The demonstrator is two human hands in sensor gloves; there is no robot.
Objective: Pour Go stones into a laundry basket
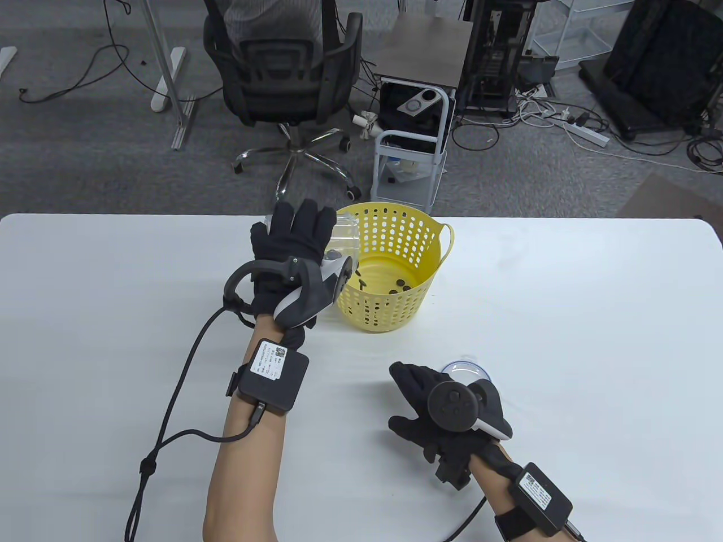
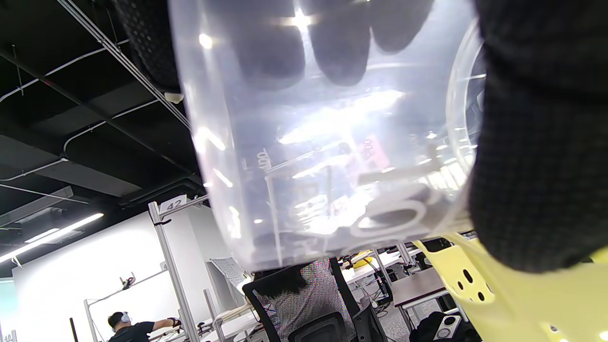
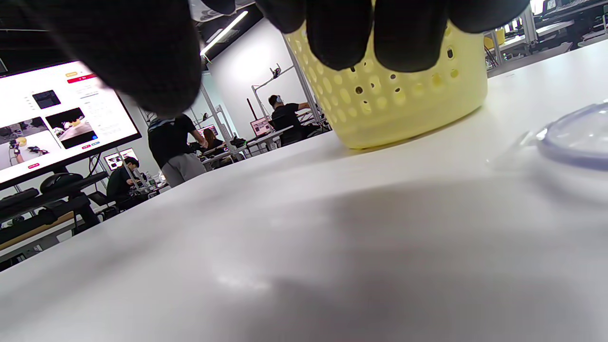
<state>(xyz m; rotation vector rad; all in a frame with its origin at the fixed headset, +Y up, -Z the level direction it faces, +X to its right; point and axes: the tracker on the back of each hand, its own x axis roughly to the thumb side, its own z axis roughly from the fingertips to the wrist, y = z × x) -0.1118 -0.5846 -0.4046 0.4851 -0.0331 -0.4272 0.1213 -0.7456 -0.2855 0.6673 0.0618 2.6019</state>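
A yellow perforated laundry basket (image 1: 421, 248) stands at the far middle of the white table; it also shows in the right wrist view (image 3: 403, 104). Several black Go stones (image 1: 398, 286) lie on its floor. My left hand (image 1: 294, 254) grips a clear plastic jar (image 1: 344, 237), tipped on its side over the basket's left rim. In the left wrist view the jar (image 2: 327, 142) fills the frame with my fingers (image 2: 342, 52) wrapped around it. My right hand (image 1: 438, 415) rests on the table near the front, fingers loose, holding nothing.
The jar's clear round lid (image 1: 466, 370) lies flat on the table just beyond my right hand; it also shows in the right wrist view (image 3: 577, 137). Beyond the table's far edge stand an office chair (image 1: 285, 79) and a small white cart (image 1: 412, 147).
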